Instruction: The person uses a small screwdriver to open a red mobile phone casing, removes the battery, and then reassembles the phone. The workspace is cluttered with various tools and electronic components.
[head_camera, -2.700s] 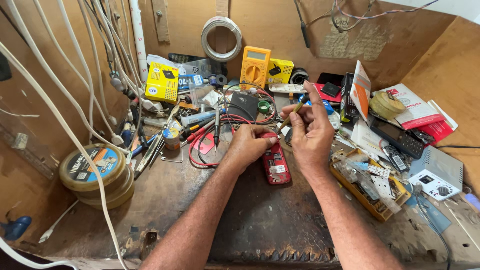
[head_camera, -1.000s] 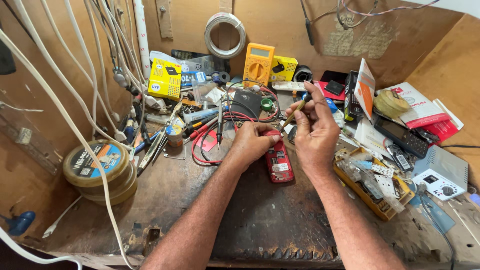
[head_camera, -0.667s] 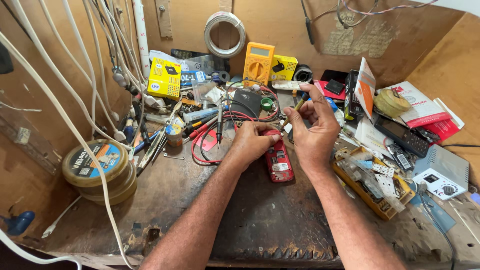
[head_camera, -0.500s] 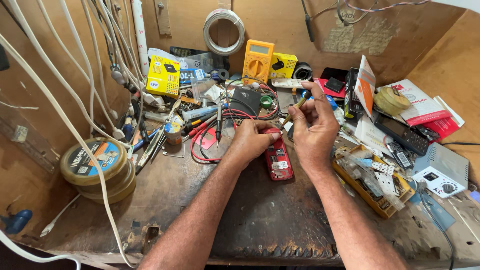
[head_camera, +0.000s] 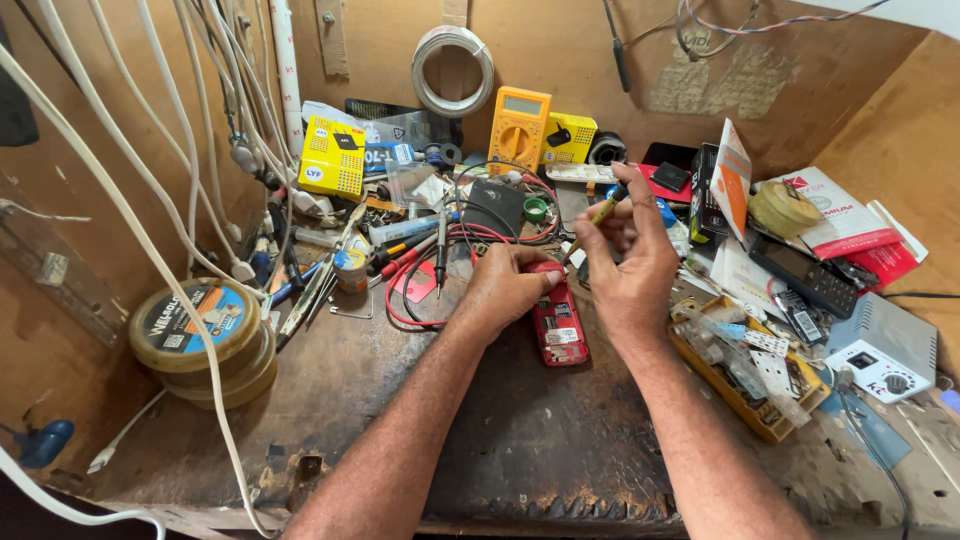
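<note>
Red phone (head_camera: 558, 325), opened and lying on the workbench (head_camera: 520, 440). The left hand (head_camera: 505, 290) presses down on its upper end, hiding that part. Just right of the phone, the right hand (head_camera: 630, 265) pinches a slim screwdriver (head_camera: 598, 215); its tip is hard to make out.

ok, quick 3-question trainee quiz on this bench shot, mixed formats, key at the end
1. Multiple choice: the left hand rests on which item? A) the round tins B) the red phone C) the white box with a dial
2. True or false: the right hand pinches a thin yellow-handled tool above the red phone.
3. Fill in: the orange multimeter leans against the back wall, just below a coil of ____ wire.

Key: 1 B; 2 true; 3 white (pale grey).
</note>
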